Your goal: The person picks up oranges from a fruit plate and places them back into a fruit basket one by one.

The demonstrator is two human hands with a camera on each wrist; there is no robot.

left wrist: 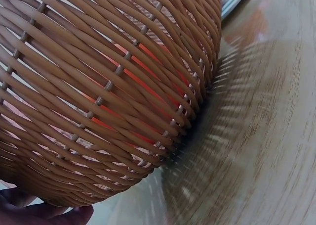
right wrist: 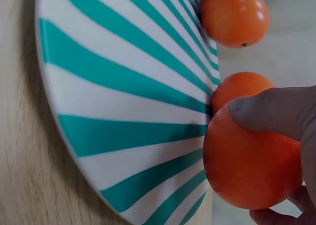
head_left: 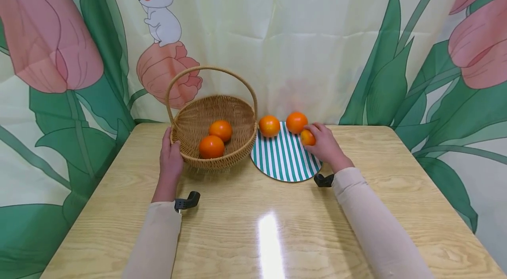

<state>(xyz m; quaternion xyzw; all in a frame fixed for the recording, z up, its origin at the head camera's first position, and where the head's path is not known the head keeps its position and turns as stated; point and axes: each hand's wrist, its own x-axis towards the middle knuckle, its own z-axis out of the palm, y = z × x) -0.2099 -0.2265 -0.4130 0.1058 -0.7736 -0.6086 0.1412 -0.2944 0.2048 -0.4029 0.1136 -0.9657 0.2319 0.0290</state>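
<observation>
Resting near the back edge of the tabletop [head_left: 222,226], left of centre, a brown woven wicker basket [head_left: 215,163] with a tall arched handle [head_left: 211,68] is gripped at its left rim by the left hand [head_left: 170,158], thumb and fingers clasped on the wicker. Two glossy round orange fruits [head_left: 211,146] are held inside, one behind the other. Just right of the basket, a flat round mat with green and white stripes [head_left: 285,164] is laid by the same edge. At its right rear, a shiny orange ball-shaped fruit [head_left: 307,137] is pinched between thumb and fingers by the right hand [head_left: 325,146]; whether it is lifted cannot be told. Two further orange fruits [head_left: 269,126] are set along the mat's rear edge.
</observation>
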